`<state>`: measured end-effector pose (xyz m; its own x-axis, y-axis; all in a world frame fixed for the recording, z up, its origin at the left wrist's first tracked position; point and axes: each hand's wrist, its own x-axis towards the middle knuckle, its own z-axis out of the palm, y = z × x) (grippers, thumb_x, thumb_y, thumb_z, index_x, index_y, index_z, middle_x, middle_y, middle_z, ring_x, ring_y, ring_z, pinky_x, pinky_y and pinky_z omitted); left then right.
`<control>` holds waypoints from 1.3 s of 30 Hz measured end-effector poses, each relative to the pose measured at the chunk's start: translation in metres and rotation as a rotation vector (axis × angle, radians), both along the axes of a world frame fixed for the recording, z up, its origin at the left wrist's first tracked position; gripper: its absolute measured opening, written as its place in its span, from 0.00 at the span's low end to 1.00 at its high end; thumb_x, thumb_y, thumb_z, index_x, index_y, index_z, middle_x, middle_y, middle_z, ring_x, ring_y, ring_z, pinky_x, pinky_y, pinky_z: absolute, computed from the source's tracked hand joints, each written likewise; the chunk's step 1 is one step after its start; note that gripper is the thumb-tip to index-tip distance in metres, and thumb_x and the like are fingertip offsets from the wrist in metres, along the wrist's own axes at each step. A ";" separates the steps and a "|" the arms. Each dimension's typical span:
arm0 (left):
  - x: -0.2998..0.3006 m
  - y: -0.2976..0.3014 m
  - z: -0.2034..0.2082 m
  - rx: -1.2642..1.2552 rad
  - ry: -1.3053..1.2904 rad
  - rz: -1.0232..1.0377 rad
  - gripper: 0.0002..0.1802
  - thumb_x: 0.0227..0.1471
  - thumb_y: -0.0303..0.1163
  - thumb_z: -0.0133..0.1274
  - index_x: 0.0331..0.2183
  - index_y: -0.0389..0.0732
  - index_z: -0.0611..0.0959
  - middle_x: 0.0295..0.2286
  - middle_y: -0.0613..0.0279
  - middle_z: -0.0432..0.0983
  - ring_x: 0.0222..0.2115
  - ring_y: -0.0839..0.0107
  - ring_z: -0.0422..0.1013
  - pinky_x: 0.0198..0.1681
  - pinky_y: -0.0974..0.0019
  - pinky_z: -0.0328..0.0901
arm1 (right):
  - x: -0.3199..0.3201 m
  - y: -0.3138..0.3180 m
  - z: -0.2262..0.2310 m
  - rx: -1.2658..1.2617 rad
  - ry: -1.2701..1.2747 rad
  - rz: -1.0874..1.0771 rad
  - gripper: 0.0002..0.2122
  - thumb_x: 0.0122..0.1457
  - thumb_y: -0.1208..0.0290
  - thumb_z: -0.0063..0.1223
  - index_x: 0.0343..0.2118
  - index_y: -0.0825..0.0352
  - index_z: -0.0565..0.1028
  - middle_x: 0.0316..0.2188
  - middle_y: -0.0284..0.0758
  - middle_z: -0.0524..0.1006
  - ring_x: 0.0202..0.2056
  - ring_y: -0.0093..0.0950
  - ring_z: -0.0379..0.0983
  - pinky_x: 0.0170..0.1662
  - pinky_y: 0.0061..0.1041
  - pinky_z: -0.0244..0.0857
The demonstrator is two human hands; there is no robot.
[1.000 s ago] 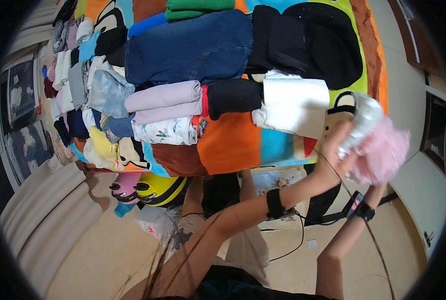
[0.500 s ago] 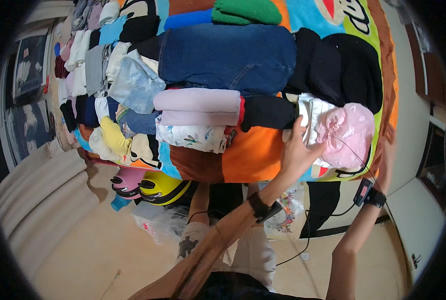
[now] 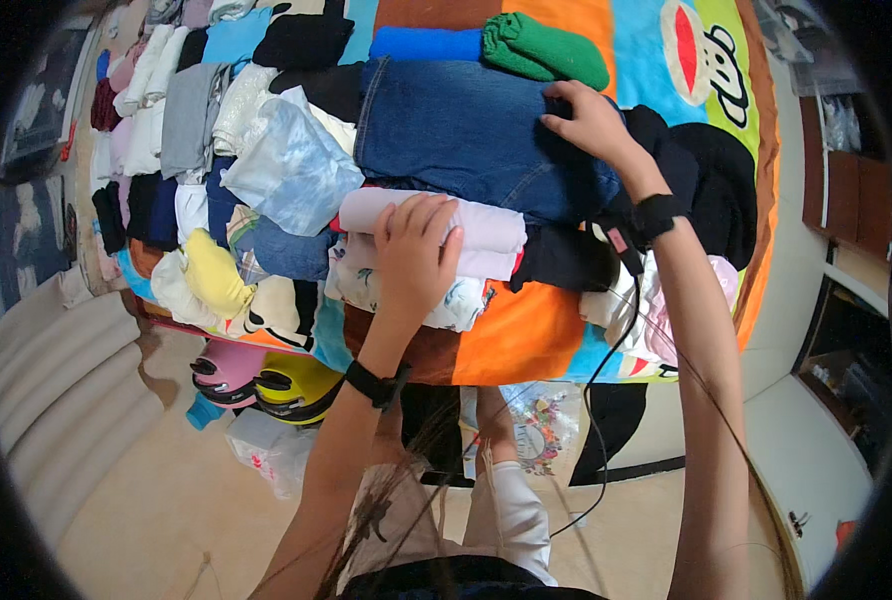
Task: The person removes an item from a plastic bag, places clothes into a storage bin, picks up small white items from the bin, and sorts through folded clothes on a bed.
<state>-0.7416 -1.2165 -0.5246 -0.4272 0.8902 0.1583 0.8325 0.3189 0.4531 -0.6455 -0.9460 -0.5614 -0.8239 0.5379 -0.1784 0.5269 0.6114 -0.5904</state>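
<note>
My left hand lies open over a folded pale-lilac garment, its fingers draped across the top. Beneath that garment a white patterned cloth sticks out. With thumb and fingers apart, my right hand rests on the right part of folded dark-blue jeans. A folded black garment sits right of the lilac one. Partly behind my right forearm are a white cloth and a shiny pink bundle.
Black clothes lie at right, a green roll and blue cloth beyond the jeans. Several folded clothes and a light-blue tie-dye cloth cover the left. Below the bed edge stand yellow and pink rounded items. A cable hangs from my right wrist.
My left hand has left the white cloth and pink bundle and moved left onto the lilac garment. My right hand has gone from the bed's right edge up to the jeans. The view has shifted.
</note>
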 end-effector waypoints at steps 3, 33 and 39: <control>-0.002 0.003 -0.010 -0.018 -0.008 -0.001 0.15 0.45 0.34 0.47 0.38 0.43 0.76 0.40 0.65 0.70 0.44 0.66 0.62 0.51 0.55 0.48 | -0.024 -0.008 -0.008 0.059 -0.013 0.017 0.22 0.45 0.59 0.53 0.42 0.68 0.70 0.41 0.43 0.70 0.44 0.39 0.66 0.47 0.31 0.60; -0.015 -0.013 -0.055 0.152 -0.111 0.053 0.15 0.42 0.36 0.47 0.35 0.45 0.77 0.37 0.68 0.70 0.43 0.71 0.63 0.50 0.60 0.47 | -0.096 0.017 0.008 -0.388 -0.569 0.166 0.45 0.26 0.45 0.65 0.47 0.75 0.66 0.44 0.47 0.69 0.48 0.40 0.63 0.53 0.27 0.52; -0.022 -0.014 -0.052 0.164 -0.039 0.068 0.13 0.42 0.36 0.47 0.34 0.46 0.77 0.35 0.69 0.70 0.42 0.71 0.63 0.50 0.61 0.48 | -0.105 -0.008 0.027 -0.515 -0.479 0.316 0.47 0.27 0.53 0.69 0.53 0.69 0.59 0.49 0.42 0.66 0.51 0.36 0.61 0.56 0.27 0.50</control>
<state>-0.7634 -1.2307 -0.5770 -0.4942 0.8225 0.2815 0.7924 0.2930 0.5351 -0.7501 -0.9542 -0.5341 -0.6945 0.0420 -0.7182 0.6428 0.4848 -0.5932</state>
